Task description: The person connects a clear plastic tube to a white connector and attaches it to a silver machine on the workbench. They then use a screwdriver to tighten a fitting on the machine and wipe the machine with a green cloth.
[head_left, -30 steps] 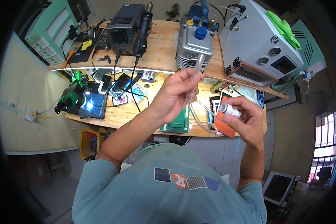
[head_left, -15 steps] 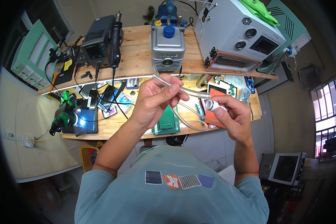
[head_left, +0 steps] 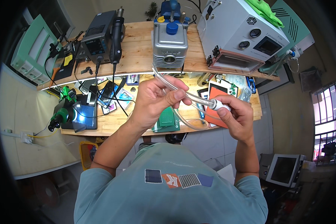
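Clear plastic tubing (head_left: 201, 100) runs between my two hands in front of the bench. My left hand (head_left: 158, 99) pinches it between thumb and fingers, a short way back from its end. In my right hand (head_left: 236, 115) is a white round hose fitting (head_left: 219, 105), gripped by thumb and fingers. The tube's end meets the mouth of that fitting; how deep it sits I cannot tell. A loop of the tubing hangs below my hands, over a green box (head_left: 166, 118) on the lower benchtop. Part of the fitting is hidden by my right fingers.
On the upper shelf stand a hot-air station (head_left: 100, 41), a silver vacuum pump (head_left: 170, 46) and a white boxy machine (head_left: 239, 35). Below at left is a green microscope (head_left: 63, 112) with a lit light. Phones, an orange pad (head_left: 217, 95) and black cables lie about the lower bench.
The tube's end and the white fitting were apart and now meet. My right hand has turned the fitting toward the tube. The left hand still pinches the tubing.
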`<action>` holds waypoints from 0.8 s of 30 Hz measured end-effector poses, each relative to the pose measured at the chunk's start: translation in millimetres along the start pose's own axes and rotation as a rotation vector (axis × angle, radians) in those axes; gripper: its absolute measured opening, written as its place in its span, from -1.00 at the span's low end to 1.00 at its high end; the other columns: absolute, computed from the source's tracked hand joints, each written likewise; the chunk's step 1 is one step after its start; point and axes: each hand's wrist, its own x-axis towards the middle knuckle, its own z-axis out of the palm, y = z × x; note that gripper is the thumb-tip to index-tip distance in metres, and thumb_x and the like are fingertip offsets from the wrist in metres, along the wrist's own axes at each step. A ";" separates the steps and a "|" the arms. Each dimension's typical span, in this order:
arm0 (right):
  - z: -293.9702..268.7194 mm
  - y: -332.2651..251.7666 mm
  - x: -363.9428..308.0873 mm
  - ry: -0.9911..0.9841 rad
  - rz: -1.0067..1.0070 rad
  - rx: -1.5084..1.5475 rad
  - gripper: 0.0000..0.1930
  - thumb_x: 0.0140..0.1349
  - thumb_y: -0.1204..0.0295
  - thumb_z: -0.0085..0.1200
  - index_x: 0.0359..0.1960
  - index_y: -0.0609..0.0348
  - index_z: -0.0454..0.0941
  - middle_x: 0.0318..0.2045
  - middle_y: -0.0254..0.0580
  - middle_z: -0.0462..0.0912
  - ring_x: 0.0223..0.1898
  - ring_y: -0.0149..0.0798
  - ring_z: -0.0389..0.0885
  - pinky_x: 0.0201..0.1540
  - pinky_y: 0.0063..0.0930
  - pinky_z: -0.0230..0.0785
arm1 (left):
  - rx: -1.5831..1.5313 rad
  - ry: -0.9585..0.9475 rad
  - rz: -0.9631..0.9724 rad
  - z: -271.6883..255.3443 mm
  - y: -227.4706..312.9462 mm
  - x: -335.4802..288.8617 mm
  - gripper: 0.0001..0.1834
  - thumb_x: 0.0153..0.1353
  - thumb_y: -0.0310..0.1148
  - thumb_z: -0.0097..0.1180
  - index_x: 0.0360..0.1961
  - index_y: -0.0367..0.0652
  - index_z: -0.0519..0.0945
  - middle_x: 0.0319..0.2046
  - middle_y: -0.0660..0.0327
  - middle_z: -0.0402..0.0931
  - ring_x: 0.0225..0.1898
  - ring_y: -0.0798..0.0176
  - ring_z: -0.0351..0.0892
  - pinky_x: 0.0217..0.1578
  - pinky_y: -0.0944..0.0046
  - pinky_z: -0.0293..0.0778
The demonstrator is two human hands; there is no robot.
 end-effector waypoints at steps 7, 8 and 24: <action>4.9 -7.2 5.1 -0.023 -0.160 -0.244 -0.74 0.21 0.50 0.20 -0.10 0.39 0.59 -0.57 -0.24 0.51 -0.60 -0.45 0.35 -0.56 -0.55 0.17 | 0.048 -0.002 -0.001 1.9 -1.5 -0.9 -0.73 0.20 -0.33 0.28 -0.21 -0.32 0.57 -0.43 0.09 0.64 -0.37 0.33 0.67 -0.41 0.48 0.49; 5.5 -7.6 5.6 -0.023 -0.177 -0.260 -0.74 0.21 0.50 0.21 -0.11 0.40 0.59 -0.59 -0.23 0.49 -0.62 -0.42 0.35 -0.56 -0.53 0.16 | 0.038 -0.008 -0.005 2.6 -3.4 -0.9 -0.74 0.20 -0.34 0.28 -0.21 -0.32 0.57 -0.43 0.09 0.64 -0.36 0.33 0.67 -0.41 0.47 0.49; -13.1 -14.8 -7.2 -0.073 0.152 -0.234 -0.75 0.33 0.32 0.12 -0.24 0.31 0.61 -0.64 -0.29 0.50 -0.66 -0.54 0.33 -0.60 -0.55 0.17 | 0.356 0.259 0.253 -20.0 -7.1 1.3 -0.35 0.16 -0.41 0.32 0.25 -0.29 0.37 -0.04 0.01 0.52 0.00 0.26 0.52 0.02 0.26 0.48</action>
